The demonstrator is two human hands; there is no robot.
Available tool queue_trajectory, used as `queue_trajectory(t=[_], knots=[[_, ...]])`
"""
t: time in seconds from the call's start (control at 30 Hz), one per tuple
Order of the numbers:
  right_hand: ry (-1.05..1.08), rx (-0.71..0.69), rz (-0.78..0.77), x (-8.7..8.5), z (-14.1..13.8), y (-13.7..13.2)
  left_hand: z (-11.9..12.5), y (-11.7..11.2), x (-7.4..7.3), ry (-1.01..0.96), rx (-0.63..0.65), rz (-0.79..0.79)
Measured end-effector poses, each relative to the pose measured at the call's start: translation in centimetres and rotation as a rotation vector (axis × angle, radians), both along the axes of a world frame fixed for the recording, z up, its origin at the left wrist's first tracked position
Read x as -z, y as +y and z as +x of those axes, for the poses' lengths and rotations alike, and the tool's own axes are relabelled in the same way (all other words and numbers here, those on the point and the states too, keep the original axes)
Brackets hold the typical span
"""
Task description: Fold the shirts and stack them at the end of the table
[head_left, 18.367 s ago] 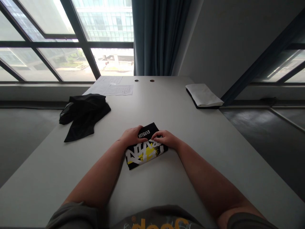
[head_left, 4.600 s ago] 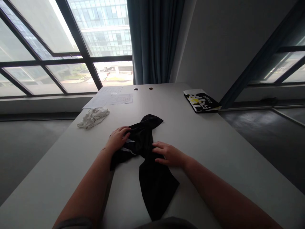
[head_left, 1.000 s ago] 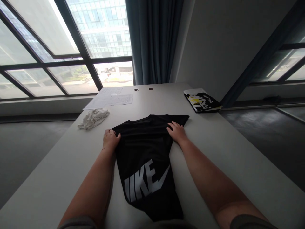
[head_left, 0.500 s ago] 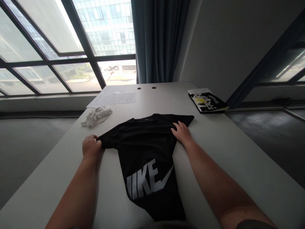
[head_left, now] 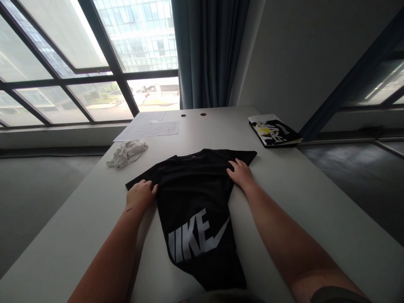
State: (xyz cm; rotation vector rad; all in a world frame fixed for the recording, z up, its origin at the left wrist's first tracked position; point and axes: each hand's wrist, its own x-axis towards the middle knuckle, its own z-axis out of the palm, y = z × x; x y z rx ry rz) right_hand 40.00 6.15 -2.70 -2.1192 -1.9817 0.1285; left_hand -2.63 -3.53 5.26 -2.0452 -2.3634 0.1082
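Observation:
A black T-shirt lies spread on the white table, its collar toward the far end and large pale letters and a swoosh across the lower body. My left hand rests on the sleeve at the left, close to the underarm, fingers slightly bent and thumb apart. What its fingertips press is partly hidden. On the right sleeve, near the shirt's side, my right hand lies with its fingers spread. The shirt's bottom end narrows toward me, and its lower left side slants inward.
A crumpled white cloth sits left of the shirt. Sheets of paper lie behind it. At the far right is a black-and-white printed packet. Two round holes pierce the tabletop near the blue curtain.
My left hand has let go of the left sleeve's end and moved right along the sleeve toward the underarm. My right hand and the shirt's body have hardly moved.

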Motion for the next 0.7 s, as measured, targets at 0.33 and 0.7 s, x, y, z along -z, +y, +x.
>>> queue_trajectory(t=[0.33,0.7], knots=[[-0.002,0.022,0.061,0.3,-0.5,-0.1,4.0,2.3,0.1,-0.045,0.128,0.138],[0.168,0.302,0.225,-0.3,4.5,1.8,7.6,15.0,4.8,-0.21,0.125,-0.04]])
